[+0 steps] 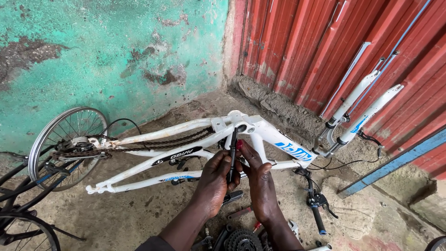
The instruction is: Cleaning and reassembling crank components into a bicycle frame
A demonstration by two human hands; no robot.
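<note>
A white bicycle frame (186,144) lies upside down on the concrete floor, its chain (172,141) draped along the stays and its front fork (357,111) leaning against the red metal wall. My left hand (213,181) grips a black crank arm (232,153) that stands at the frame's bottom bracket (242,127). My right hand (260,179) is beside it, fingers on the crank arm and on a small red-tipped tool (239,144).
A spoked rear wheel (65,139) stands at the left against the green wall. Another dark bicycle wheel (23,230) is at the bottom left. A handlebar grip with brake lever (318,209) and a gear cassette (241,241) lie on the floor near me.
</note>
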